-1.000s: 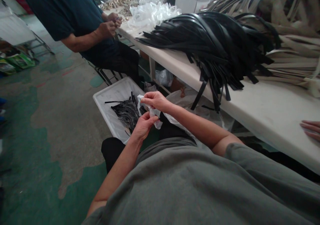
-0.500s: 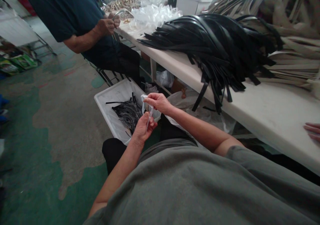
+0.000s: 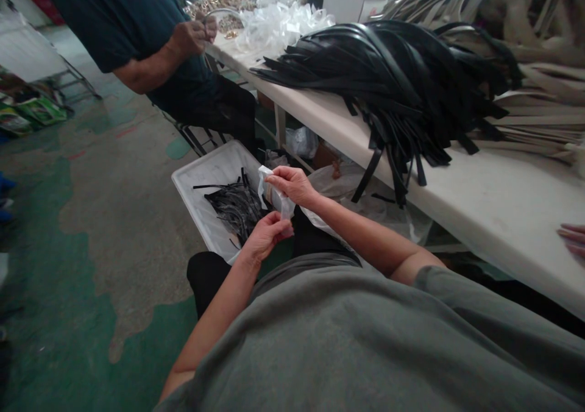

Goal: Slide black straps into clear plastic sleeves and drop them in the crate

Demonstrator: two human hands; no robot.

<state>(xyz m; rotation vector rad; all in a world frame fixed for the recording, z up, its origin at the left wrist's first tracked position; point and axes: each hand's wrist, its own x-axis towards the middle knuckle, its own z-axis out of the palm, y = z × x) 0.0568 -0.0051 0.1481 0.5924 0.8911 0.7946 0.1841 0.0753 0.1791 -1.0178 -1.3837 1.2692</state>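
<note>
Both my hands hold one small clear plastic bag point(image 3: 274, 195) above my lap. My right hand point(image 3: 293, 184) pinches its upper edge, fingers closed. Lower down, my left hand point(image 3: 264, 236) grips the bag's bottom end, fingers curled on it. Just beyond the hands stands a white bin point(image 3: 201, 180) on the floor, with a heap of black straps point(image 3: 235, 208) inside it.
A white table point(image 3: 484, 192) runs along the right, bearing a big pile of black straps point(image 3: 402, 77) and beige straps point(image 3: 539, 113). A person in a dark shirt point(image 3: 137, 28) sits at its far end, handling something small. Another person's fingertips point(image 3: 573, 238) rest at the right edge.
My left hand has dropped a little and closed on the bag's lower end. The right hand stays pinched on its top. The seated person's hands have risen slightly.
</note>
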